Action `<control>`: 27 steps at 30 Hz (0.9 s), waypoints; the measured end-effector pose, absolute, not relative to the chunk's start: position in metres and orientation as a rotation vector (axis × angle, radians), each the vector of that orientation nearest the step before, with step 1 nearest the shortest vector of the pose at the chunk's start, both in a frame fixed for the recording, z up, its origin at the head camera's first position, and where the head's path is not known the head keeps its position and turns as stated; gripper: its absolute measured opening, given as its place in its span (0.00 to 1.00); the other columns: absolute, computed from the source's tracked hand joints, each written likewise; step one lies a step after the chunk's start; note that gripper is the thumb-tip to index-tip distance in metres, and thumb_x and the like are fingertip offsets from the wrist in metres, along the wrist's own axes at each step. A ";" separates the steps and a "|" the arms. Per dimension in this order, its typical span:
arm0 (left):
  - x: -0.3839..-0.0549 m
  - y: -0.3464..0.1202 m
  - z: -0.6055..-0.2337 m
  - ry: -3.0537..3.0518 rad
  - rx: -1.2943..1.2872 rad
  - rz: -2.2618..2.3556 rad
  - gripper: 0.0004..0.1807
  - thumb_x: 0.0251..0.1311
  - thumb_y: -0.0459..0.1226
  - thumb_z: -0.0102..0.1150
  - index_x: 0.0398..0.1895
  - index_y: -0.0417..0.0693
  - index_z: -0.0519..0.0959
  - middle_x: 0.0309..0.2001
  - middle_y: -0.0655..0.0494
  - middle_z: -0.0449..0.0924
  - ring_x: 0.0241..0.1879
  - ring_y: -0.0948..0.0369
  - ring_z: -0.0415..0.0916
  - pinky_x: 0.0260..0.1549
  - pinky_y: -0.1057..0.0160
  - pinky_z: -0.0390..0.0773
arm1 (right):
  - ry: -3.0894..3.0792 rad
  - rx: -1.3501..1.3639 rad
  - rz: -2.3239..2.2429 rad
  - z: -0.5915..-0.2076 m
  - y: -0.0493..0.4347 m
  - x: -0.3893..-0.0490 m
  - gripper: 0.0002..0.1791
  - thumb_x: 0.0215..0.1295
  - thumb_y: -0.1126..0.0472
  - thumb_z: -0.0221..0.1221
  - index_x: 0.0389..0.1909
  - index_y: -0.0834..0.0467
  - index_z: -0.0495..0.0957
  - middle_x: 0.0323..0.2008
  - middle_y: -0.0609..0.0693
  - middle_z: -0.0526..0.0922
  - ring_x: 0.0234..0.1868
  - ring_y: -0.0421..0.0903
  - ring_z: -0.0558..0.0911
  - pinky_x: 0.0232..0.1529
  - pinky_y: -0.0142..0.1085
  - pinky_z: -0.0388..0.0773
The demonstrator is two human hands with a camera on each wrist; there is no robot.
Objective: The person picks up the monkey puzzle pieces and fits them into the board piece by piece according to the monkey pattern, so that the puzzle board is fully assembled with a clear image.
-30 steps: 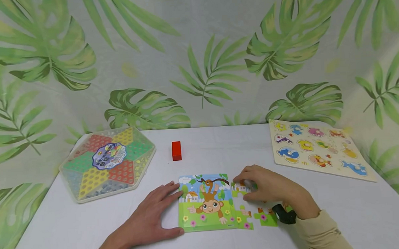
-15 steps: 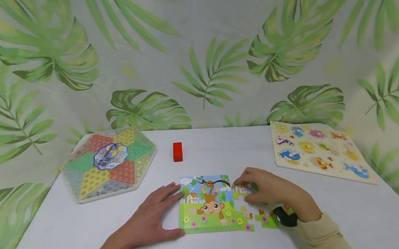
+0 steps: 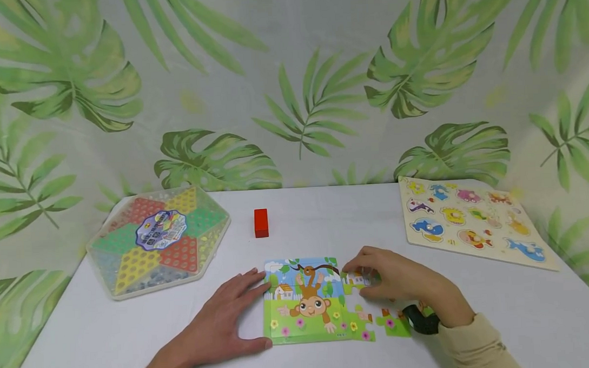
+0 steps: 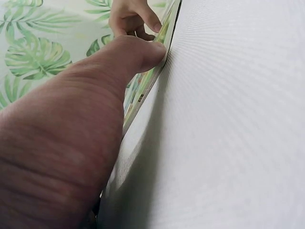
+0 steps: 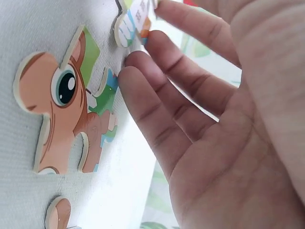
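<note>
A square puzzle board [image 3: 303, 301] with a printed monkey lies on the white table. My left hand [image 3: 226, 316] spreads at its left side, fingertips at the upper left edge and thumb at the lower left corner. The left wrist view shows that thumb [image 4: 150, 55] against the board's edge. My right hand [image 3: 392, 275] is over loose jigsaw pieces to the right, its fingers gently bent. Its fingertips are at a house-printed jigsaw piece [image 3: 354, 279]. In the right wrist view, a brown jigsaw piece with an eye [image 5: 52, 105] lies beside the fingers. The right hand hides some pieces.
A hexagonal Chinese checkers box [image 3: 160, 243] lies at the back left. Behind the board stands a red block [image 3: 260, 223]. A wooden peg puzzle [image 3: 471, 224] lies at the back right. Green flower-printed pieces [image 3: 394, 325] lie below the right wrist.
Both hands hold nearly the same place throughout. The slight shift of the whole scene comes from the head camera moving.
</note>
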State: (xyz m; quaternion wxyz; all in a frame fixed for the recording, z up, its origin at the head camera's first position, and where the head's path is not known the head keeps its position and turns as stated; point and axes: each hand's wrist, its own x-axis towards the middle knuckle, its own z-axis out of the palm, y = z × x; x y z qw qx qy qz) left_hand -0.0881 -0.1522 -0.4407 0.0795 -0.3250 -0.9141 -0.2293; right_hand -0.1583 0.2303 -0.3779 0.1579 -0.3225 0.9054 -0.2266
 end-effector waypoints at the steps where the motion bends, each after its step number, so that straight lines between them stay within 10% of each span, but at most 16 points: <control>1: -0.088 -0.152 -0.441 -2.734 -0.972 -0.685 0.48 0.52 0.66 0.70 0.73 0.54 0.72 0.76 0.59 0.66 0.77 0.53 0.61 0.71 0.46 0.67 | 2.590 -0.942 -0.650 -0.378 0.230 -0.158 0.24 0.62 0.59 0.72 0.60 0.47 0.83 0.46 0.41 0.78 0.43 0.39 0.75 0.43 0.34 0.78; 27: -0.087 -0.152 -0.438 -2.732 -0.981 -0.704 0.48 0.52 0.65 0.71 0.73 0.53 0.72 0.76 0.58 0.66 0.77 0.52 0.61 0.72 0.45 0.67 | 2.670 -0.967 -0.579 -0.377 0.228 -0.154 0.24 0.58 0.61 0.69 0.57 0.50 0.85 0.41 0.38 0.78 0.35 0.35 0.75 0.35 0.29 0.76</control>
